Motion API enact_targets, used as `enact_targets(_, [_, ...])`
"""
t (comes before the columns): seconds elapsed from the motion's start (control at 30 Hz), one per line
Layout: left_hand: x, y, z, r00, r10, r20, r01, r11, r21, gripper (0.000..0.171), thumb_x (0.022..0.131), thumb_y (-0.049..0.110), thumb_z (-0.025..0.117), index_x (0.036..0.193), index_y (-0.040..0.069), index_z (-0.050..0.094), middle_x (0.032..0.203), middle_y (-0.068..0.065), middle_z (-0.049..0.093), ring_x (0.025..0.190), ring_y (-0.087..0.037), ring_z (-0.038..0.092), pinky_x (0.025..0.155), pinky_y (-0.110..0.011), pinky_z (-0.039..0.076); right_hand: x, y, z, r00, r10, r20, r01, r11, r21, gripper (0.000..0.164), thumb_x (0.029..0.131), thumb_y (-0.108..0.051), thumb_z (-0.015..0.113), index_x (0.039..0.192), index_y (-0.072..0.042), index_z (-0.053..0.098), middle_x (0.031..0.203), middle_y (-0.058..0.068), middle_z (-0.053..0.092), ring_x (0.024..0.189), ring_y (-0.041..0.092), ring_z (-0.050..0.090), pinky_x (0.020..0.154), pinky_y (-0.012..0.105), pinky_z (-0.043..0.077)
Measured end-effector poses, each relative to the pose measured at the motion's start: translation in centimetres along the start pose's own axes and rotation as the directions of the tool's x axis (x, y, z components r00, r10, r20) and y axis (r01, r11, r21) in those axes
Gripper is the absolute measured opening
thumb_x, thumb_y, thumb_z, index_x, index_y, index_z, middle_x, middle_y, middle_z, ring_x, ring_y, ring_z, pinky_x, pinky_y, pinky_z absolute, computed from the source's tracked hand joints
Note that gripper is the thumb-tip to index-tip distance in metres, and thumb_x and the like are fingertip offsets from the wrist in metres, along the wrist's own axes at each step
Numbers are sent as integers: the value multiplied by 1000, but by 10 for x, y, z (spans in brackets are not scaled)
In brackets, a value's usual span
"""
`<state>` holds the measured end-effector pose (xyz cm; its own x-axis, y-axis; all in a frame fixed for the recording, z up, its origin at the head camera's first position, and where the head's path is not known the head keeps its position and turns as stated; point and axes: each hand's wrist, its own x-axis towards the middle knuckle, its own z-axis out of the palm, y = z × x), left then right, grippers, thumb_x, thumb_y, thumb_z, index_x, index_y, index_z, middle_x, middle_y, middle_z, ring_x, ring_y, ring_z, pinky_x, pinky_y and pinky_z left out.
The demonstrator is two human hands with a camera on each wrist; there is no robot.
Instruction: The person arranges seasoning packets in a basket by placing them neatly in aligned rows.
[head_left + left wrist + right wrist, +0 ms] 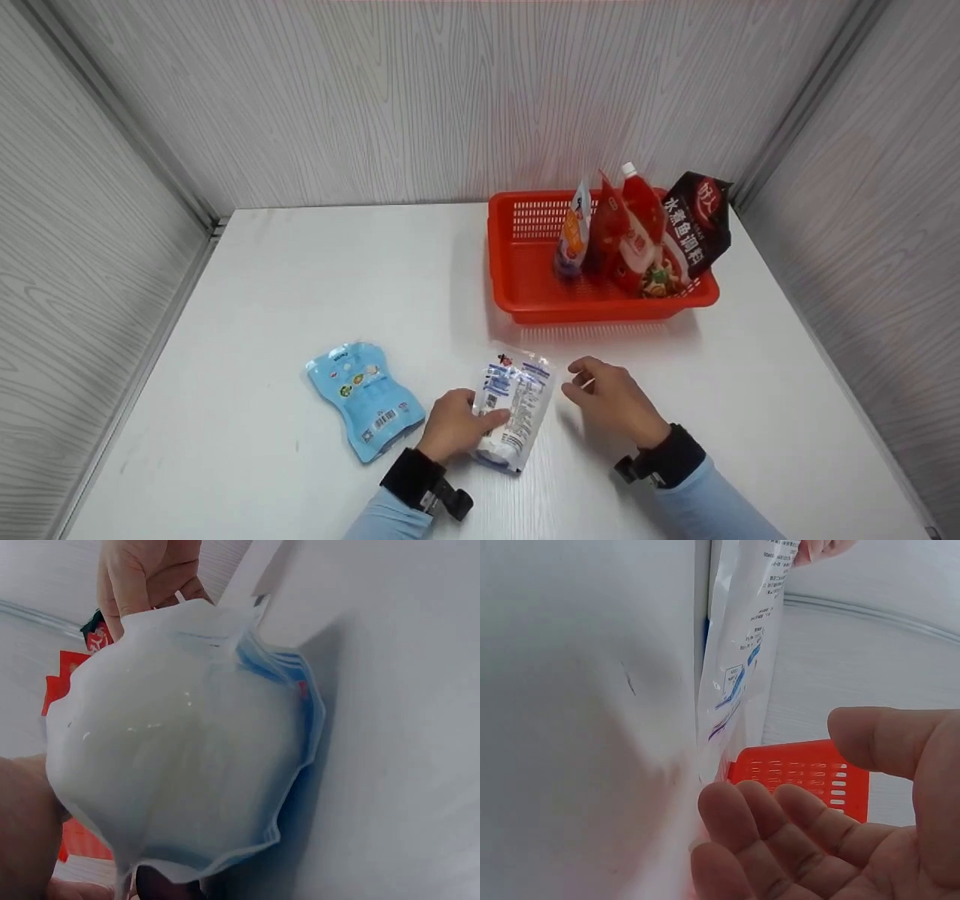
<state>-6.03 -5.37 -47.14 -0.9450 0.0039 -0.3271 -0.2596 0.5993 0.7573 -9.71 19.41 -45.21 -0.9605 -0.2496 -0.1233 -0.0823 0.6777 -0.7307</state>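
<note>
My left hand [459, 427] grips a white printed pouch [525, 397] by its left side, thumb across its face. The left wrist view shows the pouch's rounded bottom [180, 735] filling the middle, with blue along its gusset. My right hand [616, 397] is just right of the pouch, holding nothing, its fingers loosely bent and thumb apart; the right wrist view shows its bare palm [810, 855]. To the left of my left hand, a light blue pouch [367, 397] lies on the table with its barcode side up.
A red plastic basket [510, 289] stands at the back right. Inside are an orange-and-white pouch [576, 232], red packets [626, 232], one with a white cap, and a dark seasoning packet [697, 217] leaning over the right rim. Grey wood-grain walls [360, 105] enclose the white table [247, 300].
</note>
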Motion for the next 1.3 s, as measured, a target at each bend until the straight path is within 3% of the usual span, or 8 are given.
enact_targets(0.13, [-2,1,1,998,55,-10,-56,995,-84,39,75,39,72,94,6,59,78,-1,59,68,-16,55,59,-31,44,1,-1,-2,1000,1,-7,-1,1000,8,31,85,-29,65,110,-11,60,85,-4,60,76,15,55,67,30,49])
enact_targets(0.3, [-7,6,1,995,102,-15,-103,976,-192,33,80,26,69,101,7,52,83,-3,58,67,-16,58,57,-32,48,1,0,-2,1000,-17,-21,17,1000,12,31,84,-29,65,109,-10,61,84,-4,60,75,14,55,67,30,48])
enact_targets(0.57, [-7,3,-1,982,179,-69,-190,952,-239,32,80,21,69,101,7,49,83,-3,59,67,-16,58,57,-33,48,0,-2,-3,996,-78,-32,79,996,40,32,84,-28,66,108,-8,60,84,-3,61,76,13,56,69,31,47])
enact_targets(0.7, [-9,6,-4,979,188,-76,-203,931,-304,33,80,20,69,103,8,48,88,-3,60,75,-18,58,63,-35,48,1,-3,-4,996,-87,15,84,982,167,40,85,-35,63,112,-6,58,86,3,62,78,20,58,69,33,48])
enact_targets(0.83, [-12,10,-5,978,191,-87,-210,902,-376,36,80,21,70,107,10,48,94,-2,60,85,-18,58,69,-35,48,2,-7,-4,995,-42,85,9,935,355,50,85,-40,62,117,-3,53,93,16,62,84,30,59,72,40,50])
enact_targets(1.03, [-18,18,-7,967,239,-88,-251,833,-494,44,81,23,70,115,9,46,102,-3,61,93,-19,58,76,-36,48,0,-22,-8,984,-58,169,-35,863,503,49,87,-39,60,122,-6,50,106,16,59,96,34,57,81,47,47])
enact_targets(1.17, [-22,24,-7,955,285,-84,-280,769,-574,46,82,21,69,118,7,44,106,-5,61,96,-21,59,79,-37,47,-2,-29,-10,967,-111,231,-36,833,553,48,89,-36,58,126,-8,48,111,11,58,99,29,56,84,47,46])
enact_targets(1.3, [-25,30,-5,934,344,-94,-319,688,-652,45,83,16,67,119,3,42,107,-10,61,96,-26,60,79,-39,48,-5,-37,-10,941,-190,279,-24,786,617,49,91,-28,57,134,-9,41,118,10,57,102,29,56,84,44,46])
